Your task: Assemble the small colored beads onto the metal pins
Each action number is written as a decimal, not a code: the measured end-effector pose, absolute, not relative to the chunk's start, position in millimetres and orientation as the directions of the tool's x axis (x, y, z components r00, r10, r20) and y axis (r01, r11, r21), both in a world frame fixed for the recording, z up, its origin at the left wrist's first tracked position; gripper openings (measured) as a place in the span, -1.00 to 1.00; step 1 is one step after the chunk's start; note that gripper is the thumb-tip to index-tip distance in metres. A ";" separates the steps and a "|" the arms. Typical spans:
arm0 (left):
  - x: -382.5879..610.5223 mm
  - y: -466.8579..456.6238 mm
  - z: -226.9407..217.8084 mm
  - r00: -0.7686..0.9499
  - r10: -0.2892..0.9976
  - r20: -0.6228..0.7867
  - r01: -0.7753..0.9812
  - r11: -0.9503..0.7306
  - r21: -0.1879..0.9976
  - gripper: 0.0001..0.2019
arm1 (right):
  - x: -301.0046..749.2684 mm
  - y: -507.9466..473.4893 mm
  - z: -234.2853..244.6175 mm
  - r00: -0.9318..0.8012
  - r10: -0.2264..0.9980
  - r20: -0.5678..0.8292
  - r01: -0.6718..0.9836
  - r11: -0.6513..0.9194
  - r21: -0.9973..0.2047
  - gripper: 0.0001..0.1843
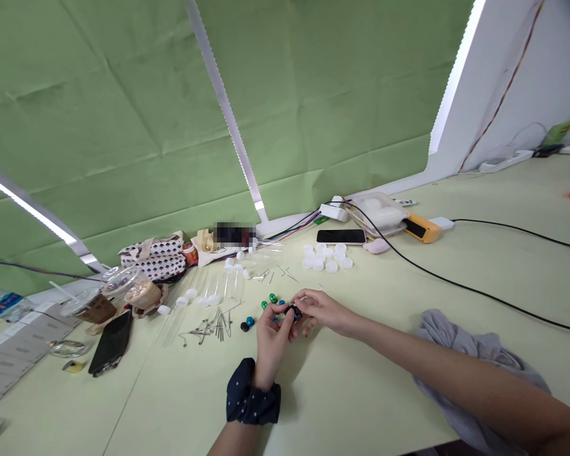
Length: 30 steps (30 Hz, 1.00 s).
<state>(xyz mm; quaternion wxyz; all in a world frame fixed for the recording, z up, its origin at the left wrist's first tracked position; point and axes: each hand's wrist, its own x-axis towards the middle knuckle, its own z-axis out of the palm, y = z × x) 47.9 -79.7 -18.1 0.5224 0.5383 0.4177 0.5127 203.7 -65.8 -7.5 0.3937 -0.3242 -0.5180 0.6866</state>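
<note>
My left hand [270, 332] and my right hand [320, 310] meet over the pale table [361, 380], both pinched round a small black bead [293, 311]. A dark dotted scrunchie [253, 400] sits on my left wrist. Loose green, blue and black beads [272, 297] lie just behind and left of my fingers. A heap of thin metal pins [216, 324] lies further left. White bottle caps [327, 256] are grouped behind the hands, and clear tubes [209, 288] lie flat to the left.
A dark phone [110, 342], iced coffee cups [95, 305] and a patterned pouch [154, 256] stand at the left. Another phone [341, 236], a clear plastic box [379, 212] and an orange-black device [422, 228] sit at the back. A black cable [479, 292] crosses the table; grey cloth [465, 354] lies right.
</note>
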 end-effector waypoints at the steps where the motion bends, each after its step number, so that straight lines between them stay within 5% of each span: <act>1: 48.1 -79.9 -17.9 0.134 0.984 0.117 -0.079 -0.107 0.991 -0.75 | 203.6 -65.4 -8.3 -0.484 0.873 -0.063 -0.196 -0.178 -0.964 -0.54; 6: 47.8 -80.3 -17.4 0.125 0.986 0.114 -0.090 -0.103 0.991 -0.74 | 204.9 -64.2 -7.9 -0.441 0.896 0.052 -0.242 -0.063 -0.968 -0.54; 10: 47.5 -80.2 -18.1 0.139 0.985 0.103 -0.096 -0.090 0.991 -0.74 | 205.6 -63.5 -7.6 -0.473 0.875 -0.103 -0.180 -0.211 -0.961 -0.53; 15: 47.5 -79.9 -18.2 0.133 0.985 0.110 -0.081 -0.100 0.992 -0.75 | 207.0 -64.1 -8.0 -0.453 0.890 0.042 -0.217 -0.064 -0.974 -0.56; 20: 47.5 -79.7 -18.7 0.149 0.982 0.117 -0.072 -0.108 0.992 -0.75 | 203.7 -65.6 -7.8 -0.502 0.857 -0.120 -0.160 -0.228 -0.960 -0.54; 24: 47.7 -79.7 -19.1 0.144 0.983 0.115 -0.069 -0.106 0.992 -0.76 | 205.4 -65.1 -6.4 -0.462 0.887 0.000 -0.199 -0.104 -0.974 -0.53; 30: 48.2 -78.7 -18.9 0.134 0.984 0.113 -0.076 -0.103 0.992 -0.74 | 205.6 -65.9 -5.5 -0.457 0.885 -0.090 -0.162 -0.182 -0.970 -0.54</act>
